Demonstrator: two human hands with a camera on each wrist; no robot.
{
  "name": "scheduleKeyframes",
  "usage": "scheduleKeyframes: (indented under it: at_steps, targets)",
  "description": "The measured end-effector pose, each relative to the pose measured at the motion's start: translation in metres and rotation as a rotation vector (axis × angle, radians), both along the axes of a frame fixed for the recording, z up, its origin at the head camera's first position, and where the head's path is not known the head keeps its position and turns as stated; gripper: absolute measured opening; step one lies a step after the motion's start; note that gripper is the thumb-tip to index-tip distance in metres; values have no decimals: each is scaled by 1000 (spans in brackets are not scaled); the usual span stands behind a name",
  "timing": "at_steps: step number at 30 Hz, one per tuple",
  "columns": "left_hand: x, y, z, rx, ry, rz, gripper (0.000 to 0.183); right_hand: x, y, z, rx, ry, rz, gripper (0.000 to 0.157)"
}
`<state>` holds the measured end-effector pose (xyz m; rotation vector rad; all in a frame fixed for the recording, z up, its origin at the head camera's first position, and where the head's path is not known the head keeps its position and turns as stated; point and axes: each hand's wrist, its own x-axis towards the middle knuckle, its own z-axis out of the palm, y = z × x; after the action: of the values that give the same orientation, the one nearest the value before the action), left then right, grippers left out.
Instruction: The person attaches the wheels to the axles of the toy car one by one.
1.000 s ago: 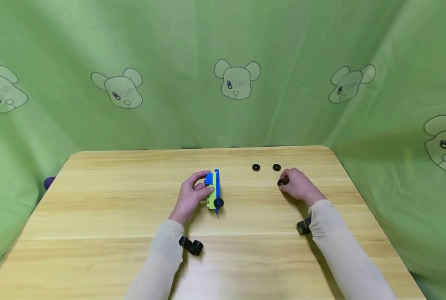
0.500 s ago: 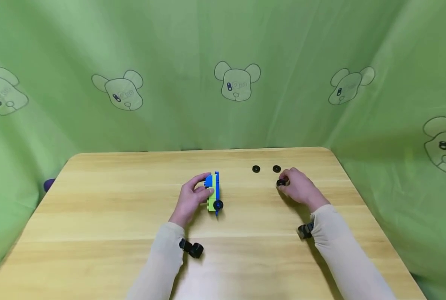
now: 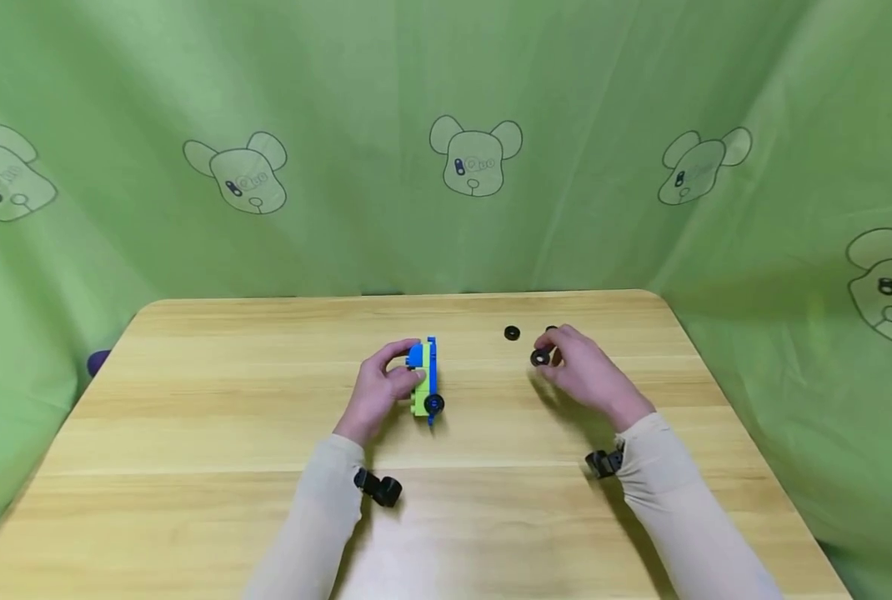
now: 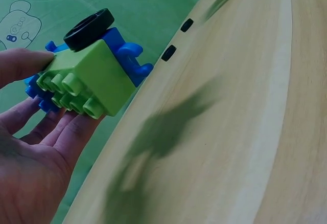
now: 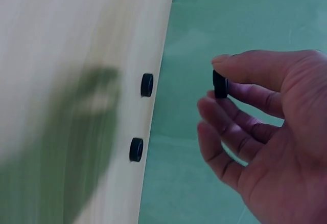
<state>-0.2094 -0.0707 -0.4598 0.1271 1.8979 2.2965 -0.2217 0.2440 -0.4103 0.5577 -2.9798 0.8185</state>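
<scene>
My left hand (image 3: 377, 392) grips a toy car (image 4: 87, 75) of lime-green and blue building blocks between thumb and fingers, raised off the table. The car lies on its side in the hand, and a black wheel (image 3: 434, 404) is fitted at its near end. To the right, my right hand (image 3: 584, 371) pinches a loose black tire (image 5: 220, 84) between thumb and fingertips, held above the table. Beyond that hand, two more black tires lie flat: one tire (image 3: 512, 332) in plain sight, the other tire (image 3: 552, 328) mostly hidden behind the fingers in the head view.
A wooden table (image 3: 228, 517) spreads under both arms. Its far edge meets a green curtain (image 3: 356, 208) printed with mouse heads. Black wrist cameras sit on both sleeves. Something purple (image 3: 97, 363) shows past the table's left edge.
The right hand has lifted the black tire and moved left with it, covering one of the lying tires. The left hand and the toy car have hardly moved.
</scene>
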Motion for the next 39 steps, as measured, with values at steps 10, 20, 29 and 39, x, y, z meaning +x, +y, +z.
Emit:
scheduleKeyframes:
  at_steps: [10, 20, 29, 39]
  targets:
    - [3, 0, 0, 3, -4, 6, 53, 6, -16, 6, -75, 64, 75, 33]
    - [1, 3, 0, 24, 9, -1, 52, 9, -33, 16, -132, 105, 106, 34]
    - [1, 4, 0, 30, 9, -14, 53, 11, -48, 17, -180, 169, 157, 30]
    - [-2, 8, 0, 12, 2, -17, 52, 13, -72, 17, -222, 159, 200, 33]
